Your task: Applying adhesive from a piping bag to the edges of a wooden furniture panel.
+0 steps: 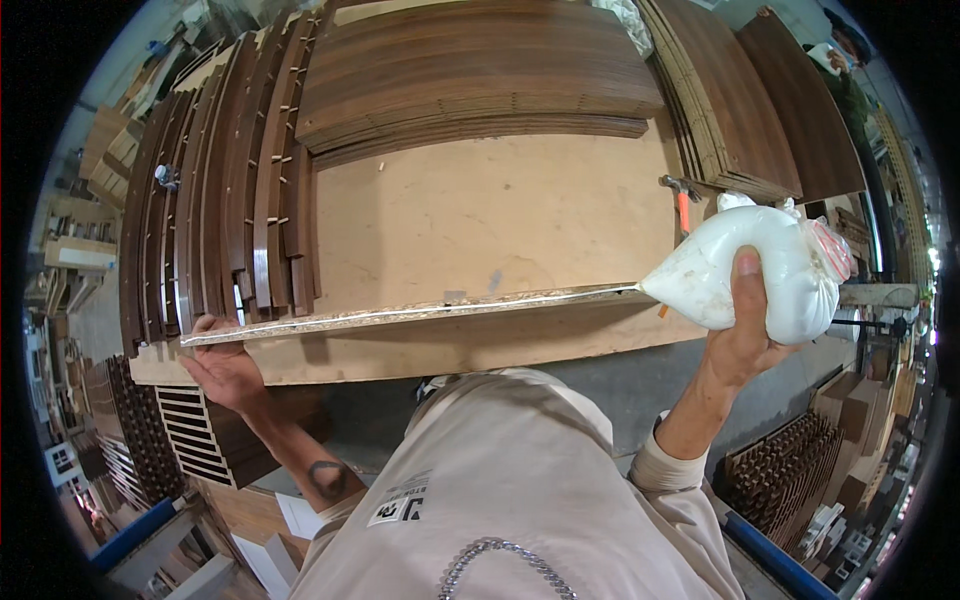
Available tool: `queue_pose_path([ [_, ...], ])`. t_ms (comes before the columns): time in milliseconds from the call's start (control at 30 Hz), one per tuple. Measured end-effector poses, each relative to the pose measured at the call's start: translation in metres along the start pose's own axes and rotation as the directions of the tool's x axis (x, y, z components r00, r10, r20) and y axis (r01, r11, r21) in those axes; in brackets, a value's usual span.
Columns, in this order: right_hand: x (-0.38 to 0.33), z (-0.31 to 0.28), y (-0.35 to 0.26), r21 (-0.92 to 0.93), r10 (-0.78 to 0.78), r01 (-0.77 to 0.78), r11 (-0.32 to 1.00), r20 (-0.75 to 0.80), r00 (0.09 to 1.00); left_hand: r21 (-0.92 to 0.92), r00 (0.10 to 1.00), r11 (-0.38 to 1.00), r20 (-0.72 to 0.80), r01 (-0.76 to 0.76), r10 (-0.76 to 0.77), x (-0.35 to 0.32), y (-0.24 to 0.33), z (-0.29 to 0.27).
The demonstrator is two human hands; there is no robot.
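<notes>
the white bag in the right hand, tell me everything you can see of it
The white bag is a soft, clear plastic pouch bulging with thick white paste, knotted at its far end. The right hand grips it from below, thumb pressed across it. Its pointed tip meets the end of the long board edge, above the workbench.
</notes>
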State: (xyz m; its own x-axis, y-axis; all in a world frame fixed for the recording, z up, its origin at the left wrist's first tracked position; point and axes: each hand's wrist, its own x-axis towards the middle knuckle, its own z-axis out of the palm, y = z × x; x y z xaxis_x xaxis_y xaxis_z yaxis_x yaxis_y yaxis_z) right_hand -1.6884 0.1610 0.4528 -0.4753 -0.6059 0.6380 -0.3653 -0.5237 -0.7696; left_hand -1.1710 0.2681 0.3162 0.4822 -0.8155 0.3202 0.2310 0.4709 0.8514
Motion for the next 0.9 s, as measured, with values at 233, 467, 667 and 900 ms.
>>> queue_pose_path([
  [233, 0.007, -0.021, 0.004, 0.005, -0.011, 0.011, 1.000, -0.043, 0.999, -0.138, 1.000, 0.990, -0.001, 0.028, -0.028, -0.002, 0.001, -0.008],
  [467, 0.011, -0.031, 0.004, 0.013, 0.048, -0.047, 0.999, -0.090, 0.995, -0.157, 0.999, 0.986, 0.001, 0.053, -0.053, -0.003, 0.004, -0.011],
  [667, 0.016, -0.046, 0.011, 0.006, 0.045, -0.045, 0.999, -0.102, 0.994, -0.206, 0.996, 0.975, -0.014, 0.083, -0.087, -0.003, 0.006, -0.009],
  [900, 0.022, -0.057, 0.017, -0.057, 0.053, -0.060, 0.997, -0.107, 0.993, -0.236, 0.991, 0.963, 0.036, 0.131, -0.126, -0.002, 0.009, -0.019],
])
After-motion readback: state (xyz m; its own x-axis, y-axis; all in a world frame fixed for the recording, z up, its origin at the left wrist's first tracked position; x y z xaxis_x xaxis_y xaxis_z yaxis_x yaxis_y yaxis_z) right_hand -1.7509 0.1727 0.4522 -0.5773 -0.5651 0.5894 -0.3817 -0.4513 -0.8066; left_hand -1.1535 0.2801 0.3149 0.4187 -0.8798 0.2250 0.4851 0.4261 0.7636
